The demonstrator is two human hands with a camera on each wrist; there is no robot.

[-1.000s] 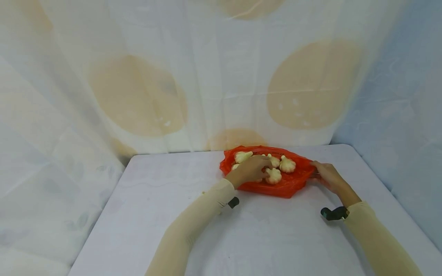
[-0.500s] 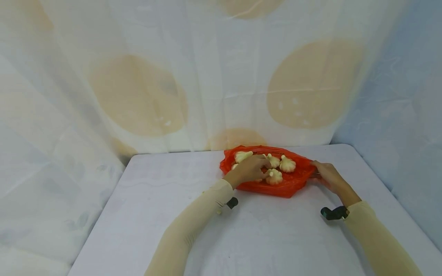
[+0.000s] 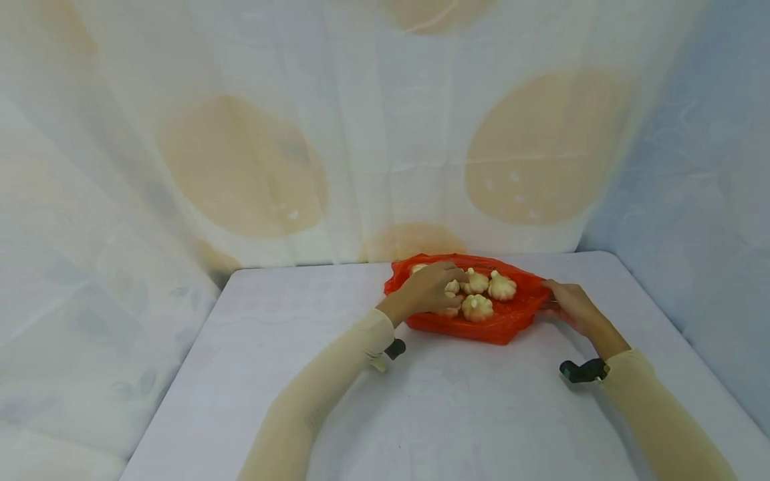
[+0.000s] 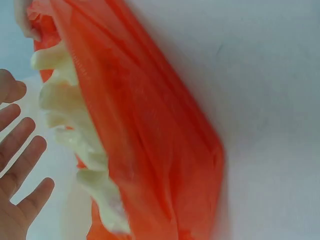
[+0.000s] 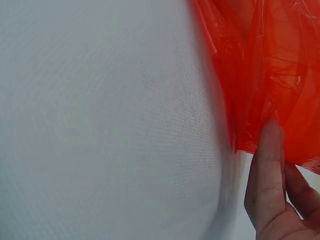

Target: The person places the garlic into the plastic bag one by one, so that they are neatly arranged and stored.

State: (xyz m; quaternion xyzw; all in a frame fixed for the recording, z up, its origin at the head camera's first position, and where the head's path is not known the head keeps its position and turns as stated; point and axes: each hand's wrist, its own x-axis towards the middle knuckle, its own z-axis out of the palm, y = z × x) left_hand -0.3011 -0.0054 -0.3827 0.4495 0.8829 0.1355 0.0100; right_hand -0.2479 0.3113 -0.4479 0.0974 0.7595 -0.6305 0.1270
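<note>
A red plastic bag [image 3: 499,331] lies spread wide on the table, with several pale garlic bulbs [image 3: 477,308] in it. Over the bag's left part is my left hand [image 3: 426,288], which hides some bulbs in the head view. Its fingers are spread and relaxed in the left wrist view, apart from the garlic bulbs [image 4: 75,105] and with nothing in them. At the bag's right end, my right hand [image 3: 571,307] pinches the edge of the plastic; in the right wrist view its fingers [image 5: 270,175] lie against the red film.
A white cloth covers the table [image 3: 469,414]. Behind it hangs a pale curtain [image 3: 385,133] with tan round patches, close to the table's back edge. Fabric walls stand at the left and right sides. Dark cameras [image 3: 582,371] sit at both wrists.
My left hand has drawn back slightly to the left and away from the front bulb, uncovering more garlic in the middle of the bag. My right hand stays at the bag's edge.
</note>
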